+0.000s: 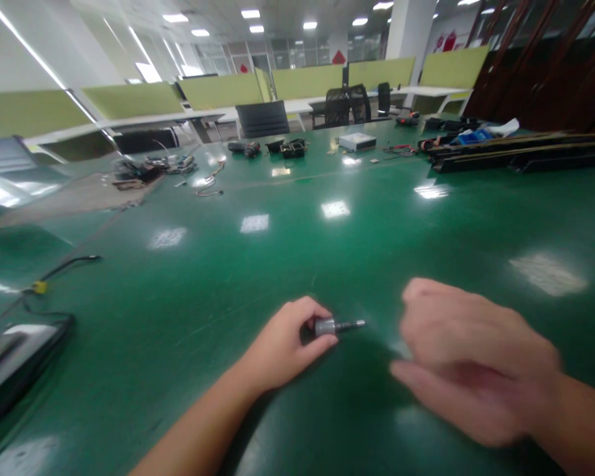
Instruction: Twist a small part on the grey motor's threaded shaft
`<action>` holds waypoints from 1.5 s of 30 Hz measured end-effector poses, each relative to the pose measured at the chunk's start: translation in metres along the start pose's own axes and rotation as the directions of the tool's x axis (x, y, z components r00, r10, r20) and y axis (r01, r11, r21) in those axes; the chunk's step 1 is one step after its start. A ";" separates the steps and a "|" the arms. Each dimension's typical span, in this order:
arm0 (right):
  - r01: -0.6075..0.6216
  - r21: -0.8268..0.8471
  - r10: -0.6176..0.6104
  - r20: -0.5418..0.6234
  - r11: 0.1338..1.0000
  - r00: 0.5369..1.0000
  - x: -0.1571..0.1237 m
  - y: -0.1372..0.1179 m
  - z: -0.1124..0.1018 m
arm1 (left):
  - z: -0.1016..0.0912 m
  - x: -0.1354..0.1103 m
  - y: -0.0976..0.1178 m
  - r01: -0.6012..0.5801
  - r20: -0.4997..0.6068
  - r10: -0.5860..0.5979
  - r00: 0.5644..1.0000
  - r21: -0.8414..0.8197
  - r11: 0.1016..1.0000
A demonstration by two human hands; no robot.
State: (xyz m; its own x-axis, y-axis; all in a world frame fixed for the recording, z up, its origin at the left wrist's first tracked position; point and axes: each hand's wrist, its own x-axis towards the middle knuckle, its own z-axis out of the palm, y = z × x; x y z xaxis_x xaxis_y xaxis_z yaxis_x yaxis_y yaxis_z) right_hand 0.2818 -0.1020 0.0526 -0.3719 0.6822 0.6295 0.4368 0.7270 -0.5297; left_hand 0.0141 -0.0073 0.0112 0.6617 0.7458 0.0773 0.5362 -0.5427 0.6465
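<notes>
My left hand (283,344) rests on the green table (297,251), fingers closed round a small tool whose silver collar and dark tip (338,326) stick out to the right. The handle is hidden inside my fist. My right hand (469,360) hovers just right of the tip, a short gap away. It is smeared by motion, the knuckles are towards me, and I cannot make out whether the fingers hold anything.
A dark flat device (14,360) with a black cable and yellow tag (39,287) lies at the left edge. Far across the table sit a black tool (245,149), a white box (357,141), cables and long black rails (520,158). Office chairs and green partitions stand beyond.
</notes>
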 end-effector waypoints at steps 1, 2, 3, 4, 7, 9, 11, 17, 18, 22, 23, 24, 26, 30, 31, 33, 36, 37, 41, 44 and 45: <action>0.006 0.010 -0.006 -0.011 1.000 1.000 0.015 0.011 0.009 | 0.000 0.000 0.000 -0.003 0.000 0.003 1.000 0.003 1.000; -0.030 0.003 0.030 -0.031 1.000 0.999 0.026 0.023 0.018 | 0.001 0.000 0.000 -0.005 0.000 0.005 1.000 0.006 1.000; -0.077 0.002 0.077 -0.026 0.997 0.997 0.033 0.034 0.027 | 0.001 0.000 0.000 -0.005 -0.001 0.005 1.000 0.008 1.000; -0.128 0.008 0.128 -0.004 0.992 0.992 0.036 0.044 0.036 | 0.001 0.000 0.000 -0.004 -0.002 0.004 1.000 0.011 1.000; -0.242 -0.007 0.240 0.164 0.970 0.957 0.032 0.060 0.053 | 0.001 -0.001 0.000 0.002 -0.005 -0.002 1.000 0.018 1.000; -0.265 -0.043 0.266 0.264 0.963 0.927 0.027 0.062 0.059 | 0.001 -0.001 0.000 0.005 -0.006 -0.005 1.000 0.018 1.000; -0.275 -0.078 0.285 0.315 0.958 0.905 0.025 0.060 0.063 | 0.002 -0.001 0.000 0.008 -0.009 -0.008 1.000 0.017 1.000; -0.296 -0.107 0.315 0.309 0.949 0.897 0.025 0.060 0.068 | 0.003 0.000 0.004 0.006 -0.026 -0.006 1.000 0.019 1.000; -0.288 -0.096 0.303 0.314 0.953 0.900 0.025 0.061 0.068 | 0.004 0.000 0.005 0.008 -0.037 -0.007 0.999 0.020 1.000; -0.265 -0.044 0.264 0.335 0.963 0.904 0.024 0.063 0.067 | 0.006 -0.002 0.007 0.026 -0.069 -0.025 0.997 0.021 0.999; -0.265 -0.037 0.262 0.336 0.964 0.905 0.024 0.063 0.067 | 0.006 -0.002 0.007 0.027 -0.073 -0.025 0.997 0.019 0.999; -0.264 -0.031 0.258 0.336 0.964 0.906 0.024 0.063 0.067 | 0.006 -0.002 0.007 0.025 -0.074 -0.023 0.997 0.017 1.000; -0.260 -0.024 0.252 0.339 0.965 0.906 0.024 0.064 0.066 | 0.006 -0.003 0.007 0.019 -0.074 -0.018 0.997 0.014 1.000; -0.258 -0.025 0.250 0.351 0.966 0.902 0.026 0.064 0.063 | 0.006 -0.003 0.007 0.024 -0.073 -0.023 0.997 0.015 1.000; -0.260 -0.027 0.253 0.352 0.965 0.901 0.026 0.065 0.063 | 0.006 -0.004 0.006 0.023 -0.072 -0.022 0.997 0.013 1.000; -0.262 -0.030 0.255 0.353 0.965 0.900 0.026 0.065 0.062 | 0.006 -0.004 0.006 0.019 -0.068 -0.018 0.998 0.011 1.000; -0.255 -0.038 0.251 0.357 0.966 0.900 0.026 0.066 0.061 | 0.007 -0.004 0.004 0.017 -0.064 -0.016 0.998 0.017 1.000; -0.254 -0.041 0.251 0.360 0.966 0.899 0.026 0.067 0.061 | 0.008 -0.004 0.004 0.017 -0.065 -0.016 0.998 0.020 1.000; -0.258 -0.049 0.257 0.377 0.965 0.890 0.026 0.068 0.060 | 0.008 -0.003 0.001 0.019 -0.067 -0.017 0.998 0.023 1.000; -0.259 -0.053 0.259 0.386 0.964 0.885 0.026 0.069 0.057 | 0.007 -0.003 0.001 0.017 -0.063 -0.016 0.998 0.020 1.000; -0.258 -0.054 0.259 0.390 0.965 0.884 0.026 0.069 0.056 | 0.007 -0.003 0.002 0.016 -0.062 -0.015 0.998 0.018 1.000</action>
State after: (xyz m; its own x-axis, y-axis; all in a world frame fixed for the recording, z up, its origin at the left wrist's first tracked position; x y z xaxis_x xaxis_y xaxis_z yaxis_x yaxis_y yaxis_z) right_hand 0.2564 -0.0296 0.0010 -0.5350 0.8214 0.1980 0.5620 0.5209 -0.6425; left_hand 0.0167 -0.0132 0.0065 0.6198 0.7764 0.1146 0.5562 -0.5376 0.6337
